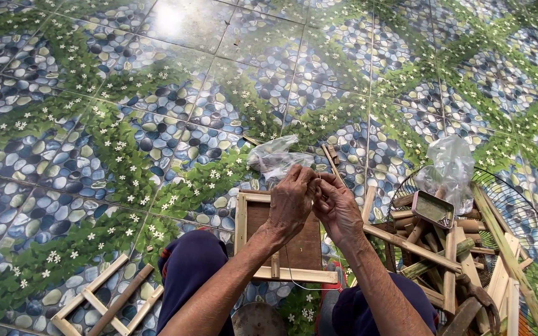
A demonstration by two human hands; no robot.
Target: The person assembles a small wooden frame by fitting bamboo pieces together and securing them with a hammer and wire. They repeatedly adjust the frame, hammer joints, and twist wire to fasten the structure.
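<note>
Bamboo strips form a small frame (284,239) that lies on the floor (126,124) between the person's knees, right below both hands. The left hand (291,202) and the right hand (337,208) meet just above the frame's far edge, fingers pressed together and pinching a thin thread (294,274) that hangs down across the frame. A crumpled plastic bag (275,158) lies just beyond the hands. To the right, a wire basket (524,205) holds bamboo pieces (431,249), a small metal tin (433,208) and another clear bag (451,165). At the near left, a ladder-like bamboo frame (104,302) rests on the tiles.
</note>
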